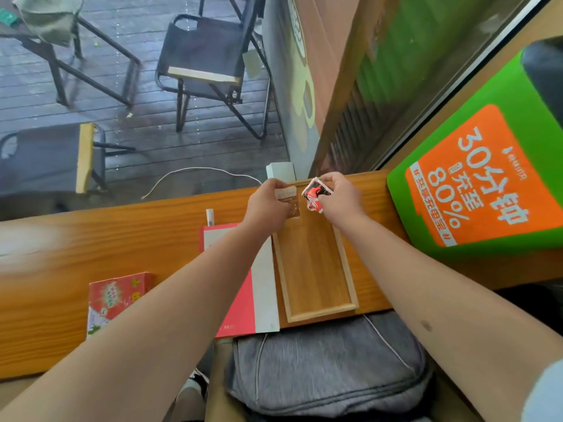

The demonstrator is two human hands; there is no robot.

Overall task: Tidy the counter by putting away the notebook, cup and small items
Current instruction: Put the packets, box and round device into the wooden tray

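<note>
Over the far end of a shallow wooden tray point(320, 278) on the wooden counter point(122, 239), both hands hold small packets. My left hand point(268, 202) grips a brown and white sachet point(289, 202). My right hand point(341, 199) pinches a crumpled red, white and black wrapper point(315, 196). A red and white notebook point(259, 287) lies left of the tray, partly under my left forearm. A small white tube-like item point(210, 216) rests just beyond the notebook. No cup is visible.
A red carton point(117, 296) stands at the counter's near left. A green and orange box point(487, 184) fills the right end. A white block point(280, 172) sits at the counter's far edge. A grey bag point(329, 367) lies on my lap. Beyond the window are folding chairs.
</note>
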